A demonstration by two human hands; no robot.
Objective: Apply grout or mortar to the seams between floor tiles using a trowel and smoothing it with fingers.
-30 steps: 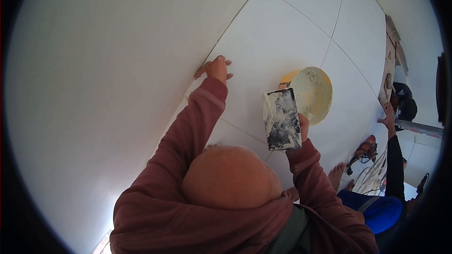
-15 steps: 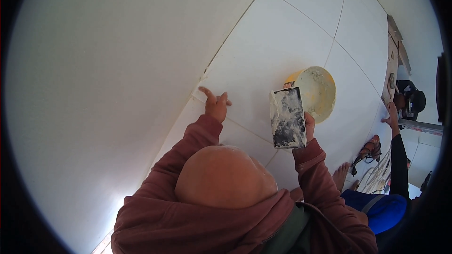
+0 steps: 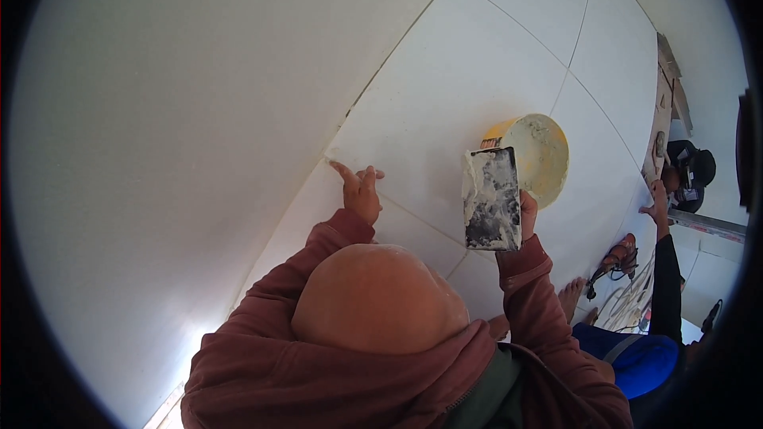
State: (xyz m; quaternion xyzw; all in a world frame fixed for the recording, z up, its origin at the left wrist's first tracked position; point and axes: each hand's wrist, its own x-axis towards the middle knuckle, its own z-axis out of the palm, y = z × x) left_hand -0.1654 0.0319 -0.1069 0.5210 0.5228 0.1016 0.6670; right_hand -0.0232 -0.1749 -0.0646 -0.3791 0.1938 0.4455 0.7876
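Observation:
Beside the seam between the pale wall and the white floor tiles, my left hand has its fingers spread, holding nothing. One outstretched finger reaches the seam. My right hand grips a black rectangular float, its flat face smeared with whitish paste, thickest along the left edge. Just behind the float stands a yellow bucket, tilted in view, with whitish paste coating its inside. The float hides part of the bucket, and most of its handle is out of sight.
My bare knee rises between my arms. At the right, a person's hand rests near a metal bar. A reddish power tool, coiled pale cable, a bare foot and blue cloth are nearby.
My left hand has shifted slightly nearer along the seam, one finger now pointing toward it. The float in my right hand appears slightly further right, with the view itself also shifting a little.

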